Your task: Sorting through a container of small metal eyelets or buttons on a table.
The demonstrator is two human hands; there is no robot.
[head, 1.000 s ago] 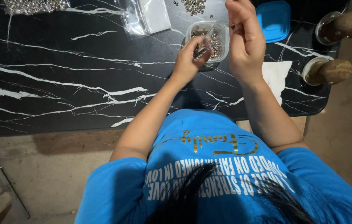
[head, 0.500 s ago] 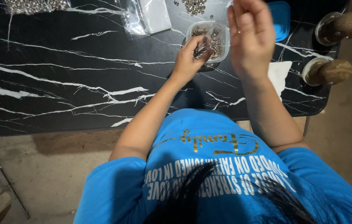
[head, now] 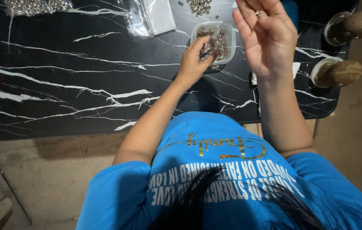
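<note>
My left hand (head: 194, 59) rests at the near rim of a clear plastic tub (head: 228, 32) of small silver metal pieces. It pinches a small clear bag (head: 213, 37) that holds a few of those pieces, tilted over the tub. My right hand (head: 267, 38) is raised above the table to the right of the tub, palm towards me and fingers apart. A small silver glint (head: 257, 14) shows on one finger; I cannot tell if it is a loose piece.
The black marble-patterned table (head: 61, 85) carries a loose pile of silver pieces (head: 200, 5) behind the tub and another (head: 36, 6) at far left. Clear bags (head: 147, 17) lie between them. Two round lidded jars (head: 347, 26) (head: 338, 73) stand at the right edge.
My right hand has lifted and opened from a pinch into a spread palm. My left hand stays at the tub with the small bag.
</note>
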